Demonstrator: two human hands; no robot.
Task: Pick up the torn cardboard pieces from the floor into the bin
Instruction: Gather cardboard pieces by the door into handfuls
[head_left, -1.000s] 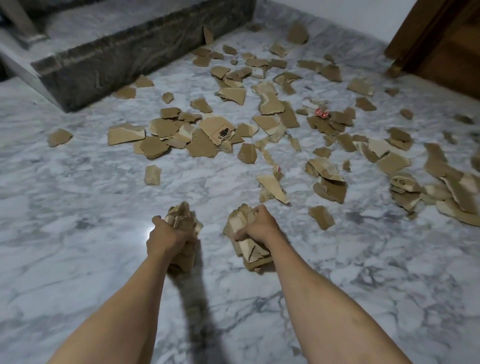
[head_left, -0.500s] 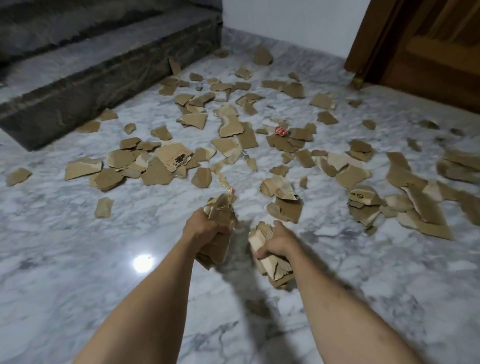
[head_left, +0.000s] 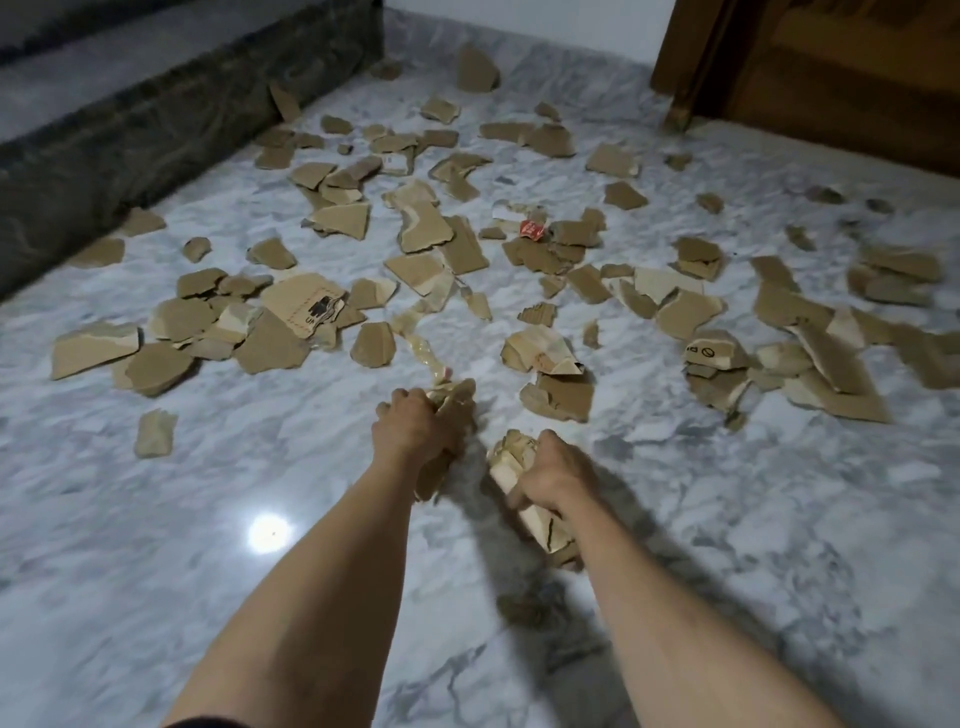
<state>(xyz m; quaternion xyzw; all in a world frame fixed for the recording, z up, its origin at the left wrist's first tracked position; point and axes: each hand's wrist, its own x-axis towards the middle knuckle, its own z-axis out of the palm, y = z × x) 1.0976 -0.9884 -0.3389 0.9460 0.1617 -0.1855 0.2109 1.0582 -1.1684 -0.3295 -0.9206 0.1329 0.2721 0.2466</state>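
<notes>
most of the torn cardboard pieces lie scattered over the marble floor ahead of both hands, spread from the dark stone step on the left across to the wooden door frame on the right. the nearest loose ones sit just beyond the knuckles: a folded scrap and a flat brown one ahead of the right hand, and a lone small piece well off to the left.

the left hand is fisted tight around a bundle of cardboard, which juts out above and below the fingers, with a pale strip of tape trailing up from it. the right hand is likewise clenched on its own wad of pieces, the paler edges poking out below the palm. both fists hang close together above the floor, not touching each other.

a red scrap lies among the far pieces. a bright light reflection shows on the marble left of the left forearm.
</notes>
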